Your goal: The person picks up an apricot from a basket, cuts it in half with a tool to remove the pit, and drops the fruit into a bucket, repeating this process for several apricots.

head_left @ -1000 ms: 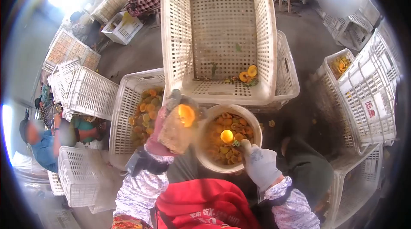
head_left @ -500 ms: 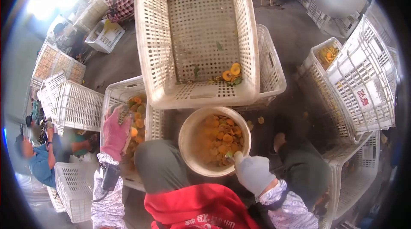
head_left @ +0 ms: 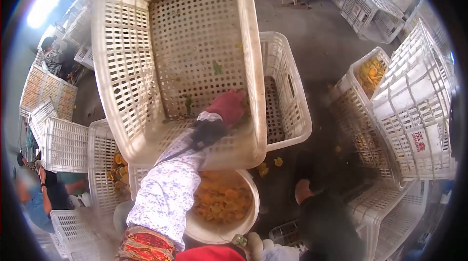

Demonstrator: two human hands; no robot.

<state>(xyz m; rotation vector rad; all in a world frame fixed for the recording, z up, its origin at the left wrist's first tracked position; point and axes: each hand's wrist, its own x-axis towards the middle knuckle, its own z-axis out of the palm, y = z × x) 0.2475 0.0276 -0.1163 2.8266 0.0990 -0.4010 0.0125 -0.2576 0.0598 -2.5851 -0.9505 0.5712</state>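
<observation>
My left hand (head_left: 228, 107), in a pink glove, reaches into the near right corner of a large white plastic crate (head_left: 127, 66). Its fingers are blurred and partly hidden, and whatever lies under them is covered. A few green leaves (head_left: 217, 68) rest on the crate floor. Below the crate, a round white bucket (head_left: 253, 212) holds many orange fruit pieces (head_left: 225, 202), partly behind my left sleeve. My right hand (head_left: 268, 250), in a white glove, is closed at the bottom edge near the bucket rim. By its fingertips is a small greenish thing (head_left: 239, 240) that I cannot identify.
Another white crate (head_left: 292, 85) stands beneath and right of the large one. Crates with orange fruit (head_left: 373, 73) are at right and left (head_left: 100, 163). A tilted crate (head_left: 414, 110) leans at right. A person in blue (head_left: 36, 202) sits at far left.
My left hand has gone from the left fruit crate into the large crate, over the corner where orange fruit lay. The view has shifted, and my right hand appears lower.
</observation>
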